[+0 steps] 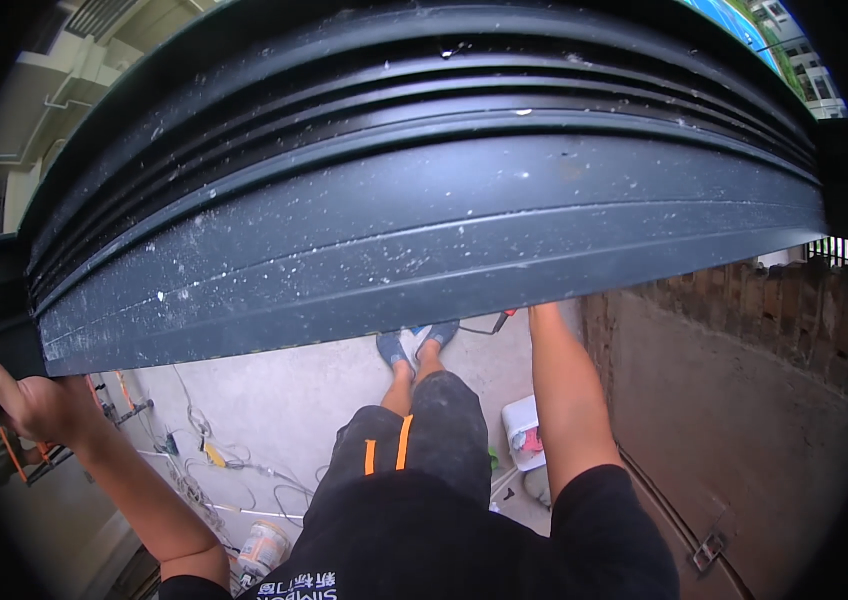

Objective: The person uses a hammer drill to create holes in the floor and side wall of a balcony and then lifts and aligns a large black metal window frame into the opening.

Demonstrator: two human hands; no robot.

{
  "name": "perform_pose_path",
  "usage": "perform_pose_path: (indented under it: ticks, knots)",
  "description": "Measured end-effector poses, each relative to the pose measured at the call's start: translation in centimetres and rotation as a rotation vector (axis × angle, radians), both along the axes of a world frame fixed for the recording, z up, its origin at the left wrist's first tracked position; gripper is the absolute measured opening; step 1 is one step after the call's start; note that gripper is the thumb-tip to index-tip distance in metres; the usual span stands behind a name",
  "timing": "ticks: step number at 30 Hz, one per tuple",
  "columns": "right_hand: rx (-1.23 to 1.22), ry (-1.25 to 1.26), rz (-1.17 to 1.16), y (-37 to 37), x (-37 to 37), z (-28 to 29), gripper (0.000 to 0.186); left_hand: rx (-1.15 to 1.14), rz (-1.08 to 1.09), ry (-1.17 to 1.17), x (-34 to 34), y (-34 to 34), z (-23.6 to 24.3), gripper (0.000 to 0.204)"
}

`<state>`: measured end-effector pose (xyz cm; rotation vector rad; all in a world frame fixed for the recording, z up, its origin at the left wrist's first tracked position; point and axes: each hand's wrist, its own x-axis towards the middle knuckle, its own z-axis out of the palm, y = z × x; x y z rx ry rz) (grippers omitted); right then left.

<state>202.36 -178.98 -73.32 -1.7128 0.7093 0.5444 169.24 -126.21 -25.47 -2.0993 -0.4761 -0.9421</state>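
Note:
A wide dark grey metal frame point(424, 230), with grooved rails and white specks, spans the upper view. My left hand point(36, 405) is at its lower left corner, thumb raised and other fingers curled against the metal. My right hand point(542, 312) reaches up behind the lower edge on the right, where the frame hides its fingers. A small red and black object point(504, 320) shows just beside it, mostly hidden.
Below are my feet on a pale concrete floor point(244, 400) with cables point(199, 420), a yellow item point(214, 455), a bucket point(264, 550) and a white container point(524, 430). A brown wall point(724, 400) stands at right. Buildings point(824, 90) show beyond the frame.

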Motion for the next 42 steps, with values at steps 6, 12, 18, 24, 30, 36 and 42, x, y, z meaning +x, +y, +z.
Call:
perform_pose_path:
  ticks: [6,12,18,24,30,36,42]
  knots:
    - [-0.094,0.054,0.166,0.6,1.6,2.6,0.022,-0.025,-0.063,-0.007,1.6,-1.5,-0.1,0.073]
    - [-0.158,0.139,0.389,2.5,4.5,6.7,0.024,-0.132,-0.082,-0.044,0.7,-1.5,-0.1,0.061]
    - [-0.108,0.206,0.267,1.2,6.8,5.6,0.021,-0.142,-0.078,-0.071,1.4,-1.5,-0.1,0.044]
    - [0.182,0.079,-0.18,-0.5,0.1,4.2,0.017,0.031,0.02,0.026,1.4,-1.6,0.1,0.041]
    - [-0.003,-0.105,-0.062,-1.9,-7.3,3.2,0.014,-0.068,0.071,-0.052,-0.2,-0.7,-0.3,0.065]
    - [0.037,-0.13,-0.128,-1.4,-6.6,2.3,0.013,-0.139,0.131,-0.128,0.5,-1.3,-0.3,0.08]
    - [0.077,0.017,-0.137,-2.9,-7.8,0.3,0.012,-0.168,0.3,-0.174,0.1,-0.7,-0.3,0.073]
